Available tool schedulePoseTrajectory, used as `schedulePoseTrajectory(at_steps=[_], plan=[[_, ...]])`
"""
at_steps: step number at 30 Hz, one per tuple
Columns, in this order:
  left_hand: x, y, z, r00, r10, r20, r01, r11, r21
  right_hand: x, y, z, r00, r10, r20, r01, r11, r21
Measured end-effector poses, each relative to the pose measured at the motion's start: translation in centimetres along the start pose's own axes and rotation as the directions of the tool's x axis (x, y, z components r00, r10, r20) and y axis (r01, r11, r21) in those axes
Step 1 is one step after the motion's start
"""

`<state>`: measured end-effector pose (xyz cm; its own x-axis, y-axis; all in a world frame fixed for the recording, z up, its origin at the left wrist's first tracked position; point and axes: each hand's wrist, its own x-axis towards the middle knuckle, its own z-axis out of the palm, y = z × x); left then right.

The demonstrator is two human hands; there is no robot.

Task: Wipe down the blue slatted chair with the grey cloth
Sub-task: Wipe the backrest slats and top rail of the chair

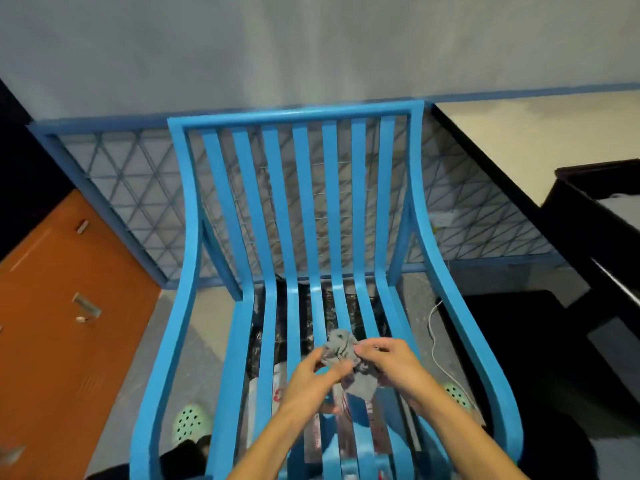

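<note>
A: Grey wall (311, 46) behind. Blue slatted chair (294, 116): back at frame top, slats ran top to bottom?

B: Confirmed. Grey cloth (341, 348) was bunched above the lower-centre seat slats, pinched by left hand (311, 372) and right hand (391, 362) together. Orange door (69, 306) left, dark furniture (595, 237) right, white cable (433, 327) beside the chair.
</note>
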<state>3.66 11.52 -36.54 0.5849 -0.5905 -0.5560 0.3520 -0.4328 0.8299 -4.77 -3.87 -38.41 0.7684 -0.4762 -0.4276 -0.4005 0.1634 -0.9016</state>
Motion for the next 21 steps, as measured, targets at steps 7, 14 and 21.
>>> schedulePoseTrajectory(at_steps=[7, 14, 21], plan=[[-3.1, -0.5, -1.8, 0.975, 0.073, -0.211, -0.086, 0.995, -0.053, -4.2, 0.0, 0.9, 0.999, -0.019, 0.028, 0.020, 0.998, -0.060], [-4.3, 0.9, -3.3, 0.984, 0.136, -0.116, -0.133, 0.991, 0.033, -5.1, -2.1, 1.0, 0.990, -0.100, 0.099, 0.103, 0.994, -0.029], [-4.7, 1.1, -3.0, 0.977, 0.206, -0.057, -0.194, 0.968, 0.158, -4.9, -1.8, 2.5, 0.984, -0.150, 0.099, 0.173, 0.941, -0.291]])
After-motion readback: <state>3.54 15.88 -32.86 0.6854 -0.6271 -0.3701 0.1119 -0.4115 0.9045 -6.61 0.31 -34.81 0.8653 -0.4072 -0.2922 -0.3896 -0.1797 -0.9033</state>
